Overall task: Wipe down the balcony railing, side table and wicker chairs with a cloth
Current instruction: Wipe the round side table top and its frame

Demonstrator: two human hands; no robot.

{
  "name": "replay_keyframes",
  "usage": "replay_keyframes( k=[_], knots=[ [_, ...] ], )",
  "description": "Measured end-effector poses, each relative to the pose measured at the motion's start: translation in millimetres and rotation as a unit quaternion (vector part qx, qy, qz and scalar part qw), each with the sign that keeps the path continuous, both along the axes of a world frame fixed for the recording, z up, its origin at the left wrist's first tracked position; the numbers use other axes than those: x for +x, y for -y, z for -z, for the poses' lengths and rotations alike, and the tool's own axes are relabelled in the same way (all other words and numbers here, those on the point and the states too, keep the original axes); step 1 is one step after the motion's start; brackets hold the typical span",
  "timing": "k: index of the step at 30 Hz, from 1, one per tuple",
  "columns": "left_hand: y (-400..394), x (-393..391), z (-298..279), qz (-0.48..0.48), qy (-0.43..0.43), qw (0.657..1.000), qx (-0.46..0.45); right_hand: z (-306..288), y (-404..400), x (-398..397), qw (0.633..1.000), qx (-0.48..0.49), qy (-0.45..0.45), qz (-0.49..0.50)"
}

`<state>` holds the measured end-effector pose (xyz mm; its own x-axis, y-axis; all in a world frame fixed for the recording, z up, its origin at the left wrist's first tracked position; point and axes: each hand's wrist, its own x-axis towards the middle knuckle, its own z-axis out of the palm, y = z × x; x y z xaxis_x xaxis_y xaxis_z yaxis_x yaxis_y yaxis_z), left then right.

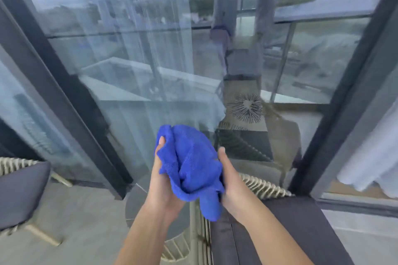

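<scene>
Cloth (pixel 191 170): blue, bunched, centre of view, held between both hands.
Left hand (pixel 161 180): fingers curled round its 9 o'clock side.
Right hand (pixel 231 185): grips its 3 o'clock side.
Table (pixel 137 202): round, below at 6 o'clock.
Wicker chairs: cushioned, one at 8 o'clock (pixel 19 191), one at 4 o'clock (pixel 286 226).

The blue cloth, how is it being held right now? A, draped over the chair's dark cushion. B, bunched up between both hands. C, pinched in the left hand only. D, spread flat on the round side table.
B: the blue cloth sits crumpled in the air, with the left hand gripping one side and the right hand gripping the other.
</scene>
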<state>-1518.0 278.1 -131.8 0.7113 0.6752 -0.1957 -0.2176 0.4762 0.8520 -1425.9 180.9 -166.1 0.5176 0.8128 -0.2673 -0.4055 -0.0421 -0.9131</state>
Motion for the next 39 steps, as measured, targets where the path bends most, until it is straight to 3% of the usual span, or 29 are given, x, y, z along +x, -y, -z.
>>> replay_keyframes(
  k=[3,7,13,20,26,30,33,37,39],
  knots=[
    [0,5,17,0.099,0.004,0.995,0.005,-13,15,-10,0.996,0.011,-0.069,0.054],
    [8,7,15,0.185,-0.038,0.982,0.029,-26,30,-22,0.991,0.052,-0.054,0.108],
    [21,4,4,0.17,-0.081,0.971,0.147,-37,42,-36,0.984,0.08,-0.044,0.15],
    [18,-23,-20,0.037,-0.104,0.971,0.213,-52,36,-45,0.985,0.097,0.002,0.144],
    [-12,-61,-15,0.108,-0.054,0.992,0.041,-56,-2,-69,0.99,0.081,0.054,0.102],
    [-8,-59,17,0.037,0.001,0.991,-0.127,-52,-12,-78,0.988,0.047,0.107,0.103],
    [-14,-55,18,0.065,-0.012,0.988,-0.138,-54,-17,-72,0.983,0.026,0.137,0.116],
    [-44,-44,4,0.165,0.057,0.968,-0.178,-55,-43,-67,0.972,0.005,0.185,0.141],
    [-68,-41,5,0.168,0.058,0.966,-0.186,-53,-63,-71,0.963,-0.009,0.215,0.164]
  ],
)
